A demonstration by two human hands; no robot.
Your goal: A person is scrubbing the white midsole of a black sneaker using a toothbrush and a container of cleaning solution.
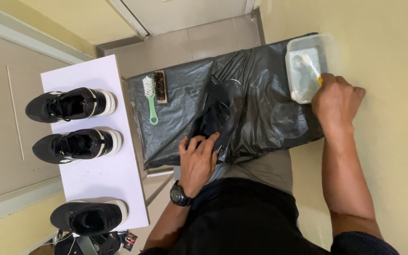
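My left hand [198, 158], with a black watch on the wrist, presses down on a black shoe [223, 111] that lies on a black plastic sheet [270, 118] spread over a surface in front of me. My right hand [337, 101] grips a small brush with a yellow handle and a white head [310, 66]. Its head dips into a clear plastic tub [293, 89] of cloudy water at the sheet's far right corner.
A green-handled white brush [150, 99] and a wooden dark-bristled brush [160, 86] lie on the sheet's left end. A white board [112, 179] to the left carries three black sneakers with white soles [72, 105] [77, 144] [89, 216].
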